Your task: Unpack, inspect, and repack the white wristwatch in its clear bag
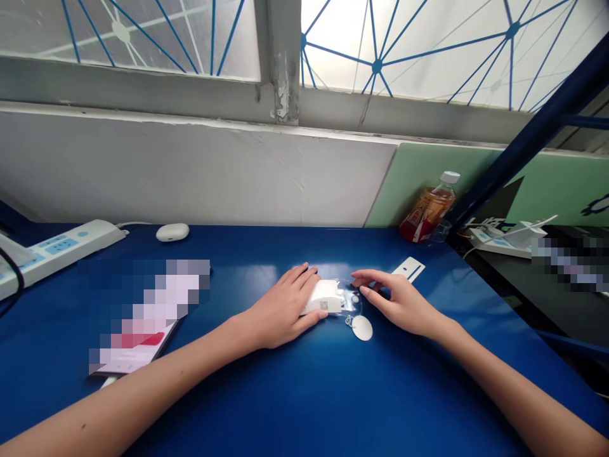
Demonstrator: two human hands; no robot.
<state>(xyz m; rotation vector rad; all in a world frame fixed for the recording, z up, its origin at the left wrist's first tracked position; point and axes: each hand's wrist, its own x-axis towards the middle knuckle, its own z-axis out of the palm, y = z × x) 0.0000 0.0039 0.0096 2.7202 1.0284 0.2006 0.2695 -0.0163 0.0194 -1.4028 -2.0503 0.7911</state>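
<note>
Head view: the largest thing is the blue table (304, 406), and on it, between the two hands, lies a clear packet with a white card in it (333, 297); places below are given from that packet. The white power strip (95, 236) lies well to its left and farther back. The phone (136, 355), its screen mostly blurred out, also lies to its left, nearer than the strip and slanting away from the person.

The left hand (290, 304) is laid over the packet's left end, its fingers fairly wide, reaching over the far side, the thumb along the near edge; I cannot tell whether it grips or only presses. The right hand (402, 303) is at the packet's right end, thumb and fingers curled with a narrow gap between them; whether the fingertips touch the plastic I cannot tell.

So the packet's long axis runs roughly sideways, from one hand to the other: white card under the left hand, transparent end pointing at the right fingertips. The left hand is the nearer, being already on it.

The bottle (429, 212) stands behind the packet and to its right. A slotted white piece (415, 269) lies right of it, just beyond the right hand. The white earbud case (172, 232) is back and to its left. A round white tag (362, 328) lies just off its near right corner, with a short chain (349, 321) beside it.
</note>
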